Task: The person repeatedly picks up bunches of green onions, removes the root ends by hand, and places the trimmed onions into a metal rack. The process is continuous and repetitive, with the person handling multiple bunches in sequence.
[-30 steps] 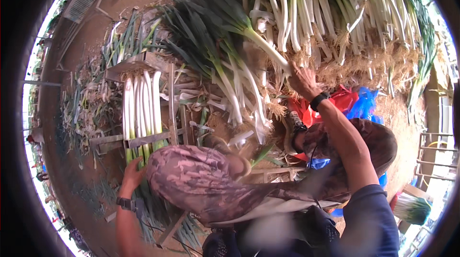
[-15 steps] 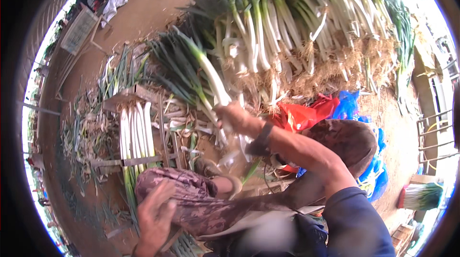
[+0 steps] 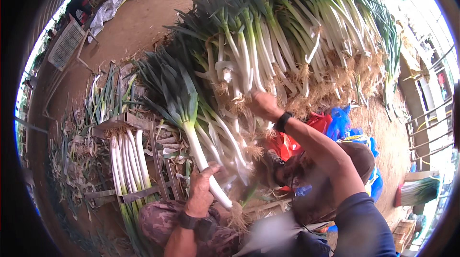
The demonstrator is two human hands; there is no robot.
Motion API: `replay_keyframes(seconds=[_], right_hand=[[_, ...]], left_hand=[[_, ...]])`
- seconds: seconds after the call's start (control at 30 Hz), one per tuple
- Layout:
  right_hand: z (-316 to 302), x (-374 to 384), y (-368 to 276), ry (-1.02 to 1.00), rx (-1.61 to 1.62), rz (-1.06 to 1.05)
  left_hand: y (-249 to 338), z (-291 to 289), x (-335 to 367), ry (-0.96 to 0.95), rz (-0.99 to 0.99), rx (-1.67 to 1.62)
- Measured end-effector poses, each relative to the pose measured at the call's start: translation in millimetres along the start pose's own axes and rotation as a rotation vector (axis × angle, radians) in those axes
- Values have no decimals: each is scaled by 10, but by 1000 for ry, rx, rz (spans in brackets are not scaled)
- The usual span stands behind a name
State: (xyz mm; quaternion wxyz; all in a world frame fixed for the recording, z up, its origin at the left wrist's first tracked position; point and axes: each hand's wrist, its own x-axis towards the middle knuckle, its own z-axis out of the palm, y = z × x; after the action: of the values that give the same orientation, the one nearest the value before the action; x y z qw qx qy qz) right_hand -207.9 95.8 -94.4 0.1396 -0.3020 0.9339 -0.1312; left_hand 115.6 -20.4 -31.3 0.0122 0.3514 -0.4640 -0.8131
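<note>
My left hand (image 3: 200, 191) is closed around the white shank of a leek (image 3: 195, 146), low down near its roots. The leek slants across my view, dark green leaves pointing away and roots toward my knee. Beyond it, my right hand (image 3: 266, 105) is at the near edge of a big leek pile (image 3: 292, 36), with its fingers closed at the root end of one white shank. A few loose leeks (image 3: 227, 135) lie between the two hands, roots toward me.
To the left, a wooden frame (image 3: 152, 192) bears a row of leeks (image 3: 130, 161), trimmed leaves (image 3: 72, 156) scattered around it. Red plastic (image 3: 282, 142) and blue plastic (image 3: 339, 119) lie by my right knee. A leek bundle (image 3: 417, 192) is at far right.
The leek that was in my right hand is now in my left hand, which came up from my knee and closed on it. My right hand has moved away to the pile.
</note>
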Motion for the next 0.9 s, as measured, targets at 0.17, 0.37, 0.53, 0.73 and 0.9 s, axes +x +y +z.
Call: replay_keyframes(seconds=[0.17,0.37,0.53,0.73,0.9], right_hand=[[215,561,377,245,-81,162],[-57,751,699,60,54,192],[-727,494,759,-103,1088,91],[-749,-760,-289,-345,1429,-227],[255,-2077,-678,-816,1207,-377]], left_hand=[[-79,28,210,126,-106,-114],[-208,9,225,127,-5,-58],[5,59,95,150,-177,-120],[83,167,16,120,-60,-165],[-2,66,63,-46,-32,-120]])
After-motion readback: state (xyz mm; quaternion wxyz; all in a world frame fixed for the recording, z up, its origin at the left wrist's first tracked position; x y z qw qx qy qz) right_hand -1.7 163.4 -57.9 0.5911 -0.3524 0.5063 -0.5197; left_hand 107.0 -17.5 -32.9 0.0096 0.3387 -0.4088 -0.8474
